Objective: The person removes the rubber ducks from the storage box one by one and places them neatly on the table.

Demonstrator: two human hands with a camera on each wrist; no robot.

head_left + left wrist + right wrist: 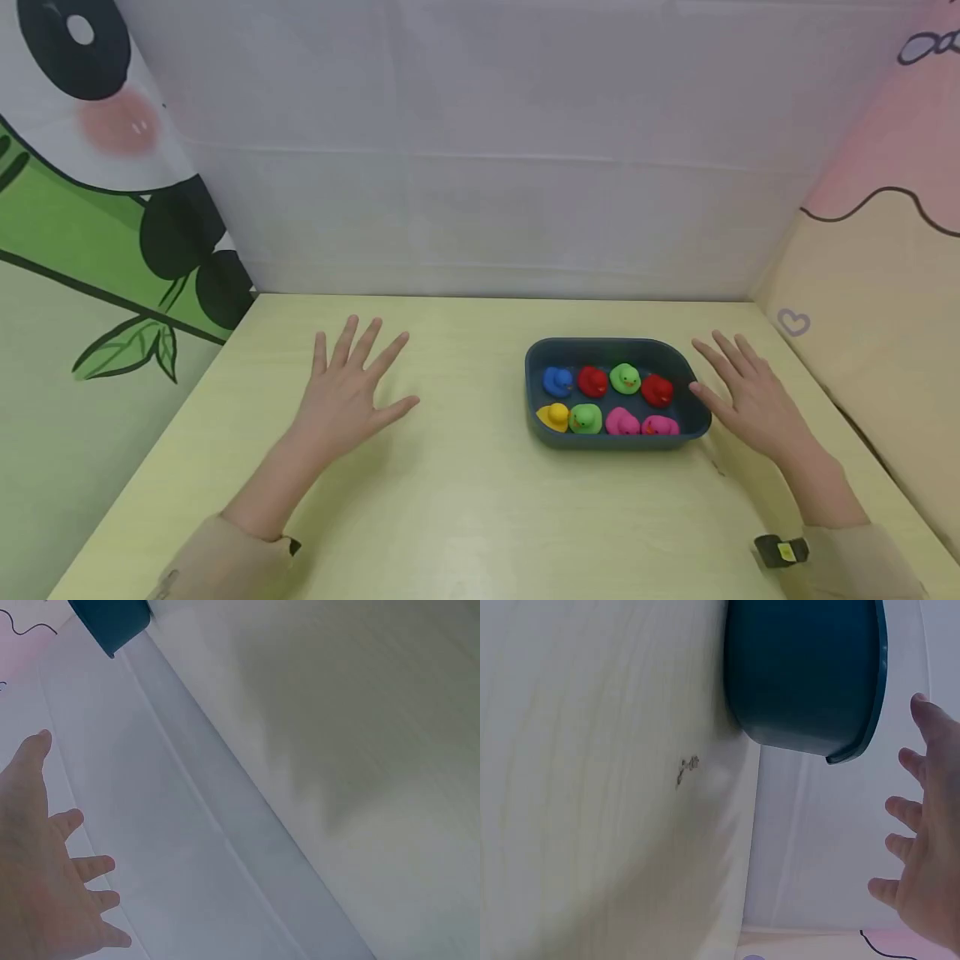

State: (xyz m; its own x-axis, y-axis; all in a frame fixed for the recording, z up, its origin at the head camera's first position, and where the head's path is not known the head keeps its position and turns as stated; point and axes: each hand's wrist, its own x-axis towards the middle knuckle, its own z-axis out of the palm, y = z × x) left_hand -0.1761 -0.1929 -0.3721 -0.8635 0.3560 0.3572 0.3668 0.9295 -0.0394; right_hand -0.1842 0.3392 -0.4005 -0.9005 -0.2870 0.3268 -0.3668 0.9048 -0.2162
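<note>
My left hand point(341, 408) hovers over the left part of the table with its fingers spread and nothing in it. At the right, my right hand point(757, 400) is held out with straight fingers beside a dark blue-green tub point(615, 442). Its thumb tip overlaps the tub's right rim in the head view, while the right wrist view shows a gap between hand and tub point(802, 675). Two rows of small rubber ducks lie in the tub: a blue duck point(557, 382), a yellow duck point(554, 417), and several red, green and pink ones.
The pale wood-look table point(480, 517) meets a white cloth wall point(480, 167) at the back. Printed panels stand at the left point(112, 250) and right point(877, 333). A small brown mark point(686, 769) shows on the table near the tub.
</note>
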